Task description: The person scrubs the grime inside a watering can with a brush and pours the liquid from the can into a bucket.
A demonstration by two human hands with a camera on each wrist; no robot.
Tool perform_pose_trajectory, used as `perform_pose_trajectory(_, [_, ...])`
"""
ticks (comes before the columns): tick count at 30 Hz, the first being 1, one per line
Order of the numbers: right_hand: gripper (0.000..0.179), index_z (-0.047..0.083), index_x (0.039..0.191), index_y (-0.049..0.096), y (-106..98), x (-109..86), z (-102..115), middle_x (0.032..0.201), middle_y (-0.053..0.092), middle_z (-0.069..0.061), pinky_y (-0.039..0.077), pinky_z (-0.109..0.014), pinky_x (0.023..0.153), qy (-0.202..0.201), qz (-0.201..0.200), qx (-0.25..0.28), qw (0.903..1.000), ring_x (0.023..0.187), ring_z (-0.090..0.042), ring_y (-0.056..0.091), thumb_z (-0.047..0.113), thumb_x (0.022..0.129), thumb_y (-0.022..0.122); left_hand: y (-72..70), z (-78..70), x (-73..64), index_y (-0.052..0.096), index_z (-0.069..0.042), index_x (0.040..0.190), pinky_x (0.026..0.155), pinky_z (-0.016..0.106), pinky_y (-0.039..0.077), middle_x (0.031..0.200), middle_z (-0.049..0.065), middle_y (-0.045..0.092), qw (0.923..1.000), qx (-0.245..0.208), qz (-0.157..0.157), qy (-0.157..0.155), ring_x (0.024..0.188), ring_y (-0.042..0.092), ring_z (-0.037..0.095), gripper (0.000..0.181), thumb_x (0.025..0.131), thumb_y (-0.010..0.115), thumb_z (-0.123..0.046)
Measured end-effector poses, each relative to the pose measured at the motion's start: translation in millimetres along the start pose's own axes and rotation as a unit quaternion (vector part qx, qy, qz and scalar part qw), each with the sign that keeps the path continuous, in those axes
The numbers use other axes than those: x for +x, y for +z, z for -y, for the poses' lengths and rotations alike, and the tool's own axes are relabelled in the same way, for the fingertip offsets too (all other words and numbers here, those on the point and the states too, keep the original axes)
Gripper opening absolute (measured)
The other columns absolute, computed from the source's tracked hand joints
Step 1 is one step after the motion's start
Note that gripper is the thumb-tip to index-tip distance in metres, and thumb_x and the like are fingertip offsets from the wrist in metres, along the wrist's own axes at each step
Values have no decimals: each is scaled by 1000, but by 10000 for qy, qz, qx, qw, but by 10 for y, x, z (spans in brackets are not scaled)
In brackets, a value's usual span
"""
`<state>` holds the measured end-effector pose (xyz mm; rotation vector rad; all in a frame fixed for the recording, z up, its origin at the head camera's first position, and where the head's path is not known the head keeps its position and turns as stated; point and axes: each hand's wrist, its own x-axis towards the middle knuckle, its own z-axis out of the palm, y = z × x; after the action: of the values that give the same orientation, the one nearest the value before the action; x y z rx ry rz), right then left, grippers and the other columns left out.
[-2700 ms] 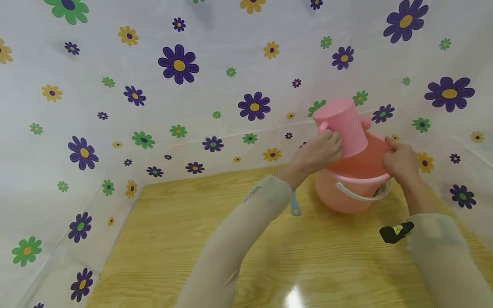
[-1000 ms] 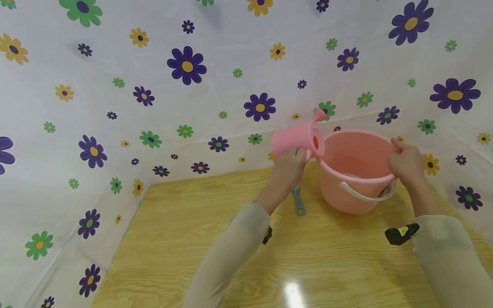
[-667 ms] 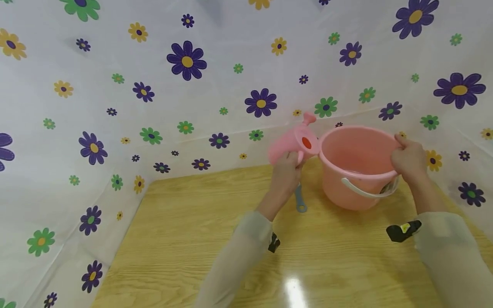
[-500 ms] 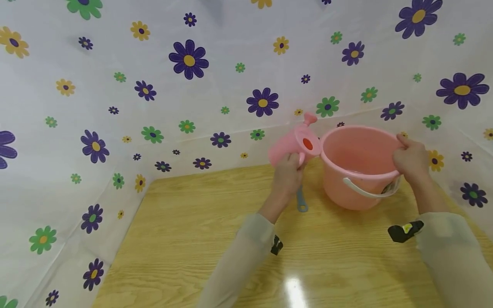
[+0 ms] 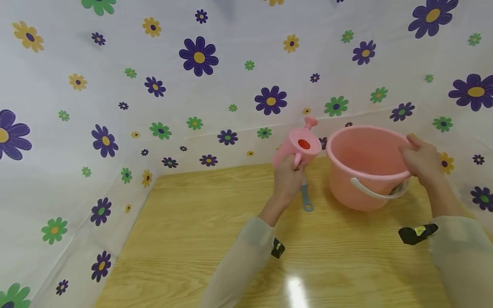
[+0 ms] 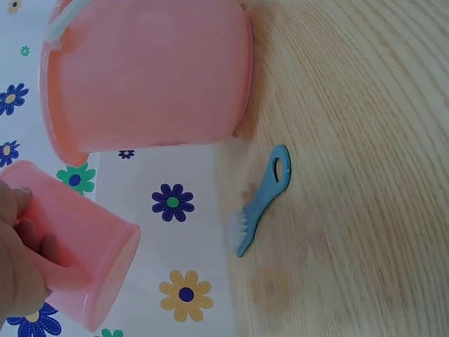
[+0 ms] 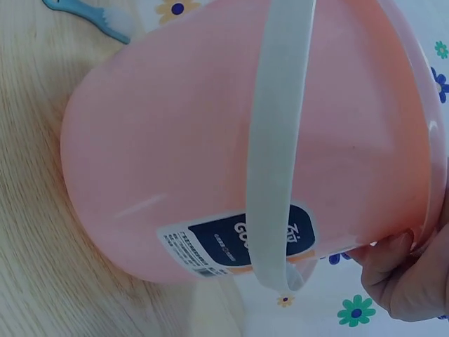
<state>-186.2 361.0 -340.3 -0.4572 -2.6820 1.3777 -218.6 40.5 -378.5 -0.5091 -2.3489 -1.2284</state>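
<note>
A pink watering can (image 5: 289,145) hangs in the air to the left of the bucket, its red-looking opening facing up toward the head camera. My left hand (image 5: 286,179) grips it by the handle; in the left wrist view fingers curl through the handle (image 6: 66,275). On the table stands a larger pink bucket (image 5: 356,192) with a white carrying handle (image 5: 369,191). My right hand (image 5: 421,160) holds the bucket's right rim, thumb on top. The right wrist view shows curled fingers (image 7: 393,263) under that rim and a label (image 7: 217,242) on the bucket's side.
A blue scrub brush (image 6: 265,196) with white bristles lies on the wooden table (image 5: 185,231), beneath the watering can and left of the bucket. A white sheet with printed flowers (image 5: 215,94) rises behind and beside the table.
The watering can went from tipped over the bucket to left of it, then turned more upright. My right hand has stayed on the bucket's rim.
</note>
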Motion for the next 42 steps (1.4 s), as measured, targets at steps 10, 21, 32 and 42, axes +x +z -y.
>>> perform_pose_trajectory(10, [86,-3,155,-2,-70,-85,-69,146,22,-44,48,-34,57,-312,386,-324,9982,90,-39,51,59,101,21,-174,52,-50,58,-2,75,61,19,38,72,4,51,9994,-190,-288,95,69,47,14,23,92,71,-11])
perform_pose_trajectory(21, [76,0,156,-5,-99,-214,-64,152,20,-40,49,-55,93,56,-349,-283,9990,126,-56,41,50,103,16,-413,238,-110,55,-2,72,63,21,38,75,3,55,9954,-362,-817,333,72,51,14,26,89,74,-10])
perform_pose_trajectory(32, [71,6,157,-8,155,-498,189,159,-6,-33,2,-71,111,-1139,-698,-471,9899,145,-54,-6,39,106,30,-674,420,-166,53,-3,74,63,21,41,111,3,67,9913,-754,-1073,64,80,54,16,27,90,74,-11])
perform_pose_trajectory(42, [72,5,159,7,594,-724,444,161,5,-29,2,-75,108,-2411,-850,-390,9660,148,-47,-6,30,104,46,-876,551,-293,46,-6,69,56,22,36,65,1,41,9905,-662,-1170,-281,62,43,15,34,90,72,-10])
